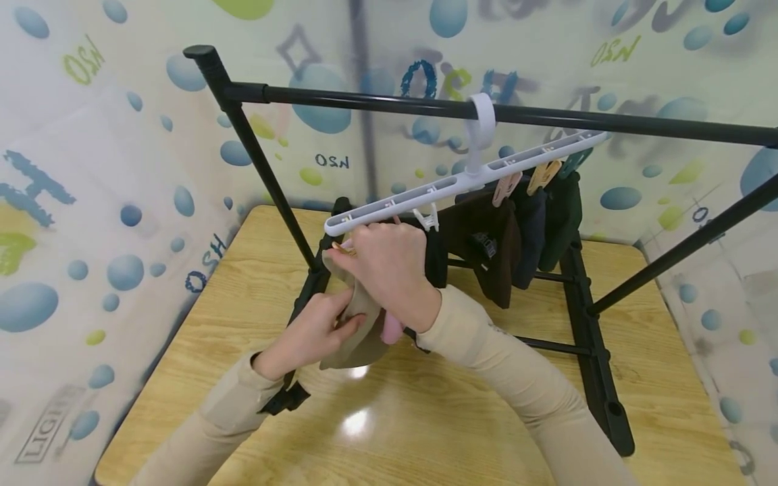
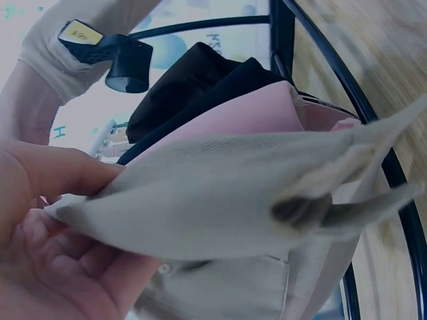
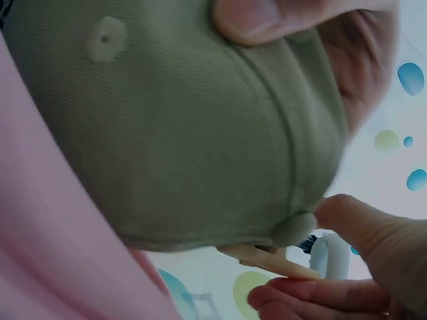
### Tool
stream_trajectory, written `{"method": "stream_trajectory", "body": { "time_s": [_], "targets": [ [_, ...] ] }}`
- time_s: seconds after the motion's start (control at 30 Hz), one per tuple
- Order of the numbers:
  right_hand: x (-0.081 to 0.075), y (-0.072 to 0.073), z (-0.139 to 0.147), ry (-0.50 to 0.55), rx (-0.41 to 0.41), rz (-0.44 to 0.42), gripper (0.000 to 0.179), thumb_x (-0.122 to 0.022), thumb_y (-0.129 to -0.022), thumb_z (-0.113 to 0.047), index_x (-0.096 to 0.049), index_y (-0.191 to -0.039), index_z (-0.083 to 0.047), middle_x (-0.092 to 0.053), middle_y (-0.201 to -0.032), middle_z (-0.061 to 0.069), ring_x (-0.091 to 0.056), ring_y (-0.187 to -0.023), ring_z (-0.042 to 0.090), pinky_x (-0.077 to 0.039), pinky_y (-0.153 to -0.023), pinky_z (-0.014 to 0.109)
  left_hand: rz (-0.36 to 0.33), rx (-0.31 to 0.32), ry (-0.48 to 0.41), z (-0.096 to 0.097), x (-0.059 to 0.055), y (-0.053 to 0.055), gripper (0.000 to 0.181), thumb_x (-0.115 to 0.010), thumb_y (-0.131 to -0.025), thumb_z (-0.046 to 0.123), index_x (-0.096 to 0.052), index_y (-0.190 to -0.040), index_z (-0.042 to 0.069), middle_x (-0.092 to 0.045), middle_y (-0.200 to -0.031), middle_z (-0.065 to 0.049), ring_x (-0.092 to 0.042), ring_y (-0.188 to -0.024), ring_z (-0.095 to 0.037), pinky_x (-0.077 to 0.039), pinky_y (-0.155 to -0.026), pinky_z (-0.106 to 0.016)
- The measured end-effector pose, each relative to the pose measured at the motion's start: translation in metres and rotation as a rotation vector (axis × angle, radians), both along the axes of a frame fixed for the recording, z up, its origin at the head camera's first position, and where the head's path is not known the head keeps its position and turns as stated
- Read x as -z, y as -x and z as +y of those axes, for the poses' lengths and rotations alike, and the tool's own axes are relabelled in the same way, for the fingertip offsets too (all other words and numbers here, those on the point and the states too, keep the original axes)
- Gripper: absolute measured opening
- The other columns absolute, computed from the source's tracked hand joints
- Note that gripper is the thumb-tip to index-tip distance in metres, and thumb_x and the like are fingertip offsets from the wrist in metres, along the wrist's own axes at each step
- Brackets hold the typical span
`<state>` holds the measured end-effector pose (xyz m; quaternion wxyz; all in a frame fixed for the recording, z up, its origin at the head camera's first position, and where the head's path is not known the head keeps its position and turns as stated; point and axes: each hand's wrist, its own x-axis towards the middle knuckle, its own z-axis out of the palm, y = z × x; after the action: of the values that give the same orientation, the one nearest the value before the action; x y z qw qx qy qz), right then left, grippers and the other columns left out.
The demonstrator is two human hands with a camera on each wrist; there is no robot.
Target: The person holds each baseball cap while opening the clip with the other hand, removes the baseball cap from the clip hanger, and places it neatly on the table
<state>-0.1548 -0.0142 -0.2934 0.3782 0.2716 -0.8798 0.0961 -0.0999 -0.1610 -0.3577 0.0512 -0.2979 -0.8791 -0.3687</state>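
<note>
A beige cap with a round button on its crown hangs below the left end of a pale hanger. My left hand pinches the cap's edge between thumb and fingers, as the left wrist view also shows. My right hand is just under the hanger, its thumb beside the cap's button. Between that thumb and the fingers is a tan clothespin, pinched at the cap's crown. Against the beige cap lies a pink one, mostly hidden by my right hand in the head view.
The hanger hooks over a black rack's top bar. Dark caps hang toward the right from coloured clothespins; a white clothespin is near the middle. The rack's black legs stand on a wooden table beside patterned walls.
</note>
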Motion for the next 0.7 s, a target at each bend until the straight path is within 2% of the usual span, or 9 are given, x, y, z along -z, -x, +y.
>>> {"method": "stream_trajectory", "body": {
  "time_s": [0.13, 0.27, 0.5, 0.7],
  "targets": [
    [0.002, 0.002, 0.0, 0.032, -0.019, -0.017, 0.05, -0.074, -0.076, -0.049, -0.043, -0.051, -0.018, -0.029, -0.044, -0.005, -0.027, -0.038, 0.012, -0.021, -0.036, 0.025, 0.006, 0.009, 0.01, 0.0, -0.001, -0.001, 0.022, -0.067, -0.085, -0.005, -0.051, -0.077, 0.008, -0.042, -0.061, 0.008, -0.041, -0.054, -0.004, -0.036, -0.046, -0.024],
    [-0.002, 0.006, 0.002, 0.036, -0.051, -0.107, 0.048, -0.073, -0.077, -0.046, -0.042, -0.054, -0.018, -0.029, -0.045, -0.005, -0.028, -0.037, 0.013, -0.02, -0.036, 0.025, 0.01, 0.016, 0.015, -0.003, -0.002, -0.002, 0.021, -0.067, -0.086, -0.004, -0.052, -0.078, 0.009, -0.042, -0.061, 0.009, -0.04, -0.053, -0.003, -0.036, -0.046, -0.024],
    [-0.014, 0.014, 0.003, -0.027, -0.048, -0.271, 0.051, -0.068, -0.081, -0.049, -0.043, -0.049, -0.018, -0.027, -0.047, -0.005, -0.026, -0.039, 0.012, -0.017, -0.038, 0.025, 0.018, 0.008, 0.024, -0.008, -0.004, -0.001, 0.02, -0.066, -0.086, -0.006, -0.052, -0.081, 0.007, -0.039, -0.059, 0.009, -0.038, -0.052, -0.002, -0.035, -0.046, -0.023],
    [-0.019, 0.017, 0.003, -0.065, -0.051, -0.339, 0.053, -0.066, -0.083, -0.049, -0.042, -0.048, -0.018, -0.026, -0.048, -0.005, -0.024, -0.041, 0.011, -0.016, -0.04, 0.025, 0.001, 0.013, 0.046, -0.011, -0.005, -0.003, 0.016, -0.064, -0.086, -0.007, -0.054, -0.085, 0.005, -0.04, -0.061, 0.008, -0.038, -0.054, -0.003, -0.035, -0.048, -0.024]
  ]
}}
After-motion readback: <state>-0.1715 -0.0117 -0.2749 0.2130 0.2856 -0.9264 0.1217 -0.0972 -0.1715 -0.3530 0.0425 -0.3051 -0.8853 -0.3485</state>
